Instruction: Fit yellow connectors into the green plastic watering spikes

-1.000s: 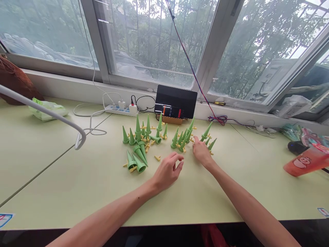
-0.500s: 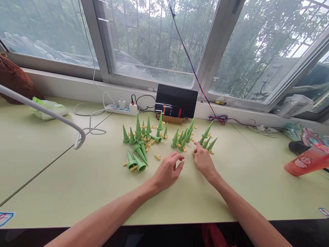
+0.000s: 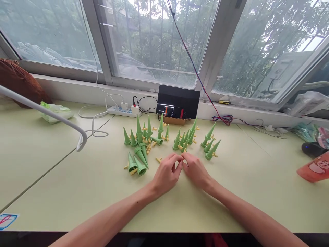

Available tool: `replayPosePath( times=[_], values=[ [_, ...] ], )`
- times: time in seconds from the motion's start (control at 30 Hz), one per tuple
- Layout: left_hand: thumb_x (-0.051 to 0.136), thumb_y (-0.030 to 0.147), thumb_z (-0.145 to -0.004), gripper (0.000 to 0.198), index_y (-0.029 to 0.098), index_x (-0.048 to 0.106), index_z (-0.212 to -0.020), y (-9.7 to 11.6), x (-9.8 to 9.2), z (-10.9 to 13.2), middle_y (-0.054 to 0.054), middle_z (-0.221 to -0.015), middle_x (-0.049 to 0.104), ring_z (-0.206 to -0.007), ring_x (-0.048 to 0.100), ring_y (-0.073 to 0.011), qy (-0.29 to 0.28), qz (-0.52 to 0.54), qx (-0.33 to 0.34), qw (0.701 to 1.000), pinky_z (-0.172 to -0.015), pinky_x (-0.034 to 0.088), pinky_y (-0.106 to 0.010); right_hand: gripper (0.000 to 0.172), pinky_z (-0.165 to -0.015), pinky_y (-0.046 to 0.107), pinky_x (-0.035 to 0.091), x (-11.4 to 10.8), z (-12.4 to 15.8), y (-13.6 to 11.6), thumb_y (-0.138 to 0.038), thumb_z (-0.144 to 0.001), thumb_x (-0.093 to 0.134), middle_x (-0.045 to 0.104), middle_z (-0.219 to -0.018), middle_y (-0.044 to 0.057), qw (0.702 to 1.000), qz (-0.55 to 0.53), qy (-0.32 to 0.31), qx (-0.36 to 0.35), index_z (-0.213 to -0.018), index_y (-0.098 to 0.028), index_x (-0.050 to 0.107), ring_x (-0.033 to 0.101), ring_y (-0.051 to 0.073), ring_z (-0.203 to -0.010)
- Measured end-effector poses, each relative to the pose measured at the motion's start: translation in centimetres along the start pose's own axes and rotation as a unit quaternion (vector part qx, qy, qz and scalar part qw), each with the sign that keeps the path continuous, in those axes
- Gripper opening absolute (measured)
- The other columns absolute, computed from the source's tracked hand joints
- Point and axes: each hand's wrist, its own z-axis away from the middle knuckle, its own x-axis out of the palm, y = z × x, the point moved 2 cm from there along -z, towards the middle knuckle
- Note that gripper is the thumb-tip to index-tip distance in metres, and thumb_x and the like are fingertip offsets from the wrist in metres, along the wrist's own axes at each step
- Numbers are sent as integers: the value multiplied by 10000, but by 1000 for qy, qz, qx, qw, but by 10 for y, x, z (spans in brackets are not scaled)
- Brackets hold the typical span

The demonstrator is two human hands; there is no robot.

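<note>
My left hand (image 3: 167, 173) and my right hand (image 3: 196, 170) meet at the fingertips just above the table (image 3: 180, 209). Both have their fingers closed in a pinch; whatever may lie between them is hidden. Right behind them stands a middle group of green plastic spikes (image 3: 177, 141) with small yellow valves. Off to the right is another group of upright spikes (image 3: 212, 150). Left of my hands are more standing spikes (image 3: 139, 130), and several others, such as a green spike (image 3: 141, 168), lie on their sides. A loose yellow valve (image 3: 158, 160) rests beside my left hand.
A black tablet (image 3: 177, 101) leans by the window. To its left sits a power strip (image 3: 123, 111) with cables. A white curved bar (image 3: 51, 109) crosses the left side. On the right stand a red cup (image 3: 315, 168) and a black mouse (image 3: 312, 149).
My right hand has left the right-hand group of spikes and moved left and nearer to me, up against my left hand. My left hand stays about where it was. The view has shifted slightly.
</note>
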Motion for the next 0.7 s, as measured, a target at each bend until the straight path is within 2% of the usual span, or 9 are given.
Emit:
replayPosePath(
  times=[0.13, 0.3, 0.4, 0.43, 0.57, 0.63, 0.7],
  values=[
    [486, 164, -958, 120, 195, 600, -938, 0, -2, 1, 14, -814, 577, -573, 469, -88, 9, -10, 14, 1000, -610, 408, -227, 221, -612, 246, 406, 12, -6, 3, -13, -846, 428, 636, -776, 28, 997, -23, 13, -77, -805, -190, 554, 567, 162, -672],
    [471, 173, -972, 134, 201, 602, -981, 2, -3, 3, -4, -864, 603, -575, 482, -92, 9, -54, 42, 998, -608, 419, -228, 245, -658, 236, 436, 17, -7, 8, 3, -845, 447, 672, -817, 24, 993, -71, 37, -86, -856, -188, 601, 610, 158, -724],
    [445, 197, -989, 162, 210, 600, -1033, 8, -10, 0, -26, -950, 637, -599, 525, -102, -11, -128, 71, 989, -607, 423, -238, 241, -689, 237, 450, 14, -5, 8, -19, -881, 468, 693, -885, 35, 992, -75, 38, -95, -935, -192, 626, 631, 162, -774],
    [431, 203, -991, 184, 213, 604, -1055, 10, -14, -3, -32, -956, 640, -607, 540, -112, -34, -172, 73, 982, -588, 414, -246, 224, -693, 237, 452, 13, -5, 7, -39, -903, 474, 695, -894, 38, 992, -69, 37, -95, -948, -193, 629, 635, 164, -780],
    [417, 227, -978, 238, 185, 622, -865, 5, -38, -21, -71, -846, 623, -713, 611, -196, -93, -348, 4, 933, -600, 432, -289, 171, -689, 239, 449, 11, -6, 5, -98, -954, 490, 696, -904, 45, 996, -31, 22, -83, -938, -195, 631, 644, 165, -771],
    [431, 193, -954, 225, 183, 611, -819, -2, -52, -29, -92, -855, 631, -820, 635, -240, -111, -388, -27, 915, -636, 448, -303, 174, -688, 239, 445, 11, -7, 5, -90, -953, 493, 701, -916, 46, 997, -21, 17, -76, -928, -195, 630, 645, 165, -768],
    [415, 167, -946, 228, 181, 601, -815, -10, -64, -33, -103, -875, 641, -831, 648, -253, -140, -405, -54, 902, -649, 453, -314, 181, -685, 238, 441, 12, -7, 5, -90, -959, 489, 706, -913, 44, 997, -19, 14, -74, -919, -195, 630, 646, 164, -767]
  ],
)
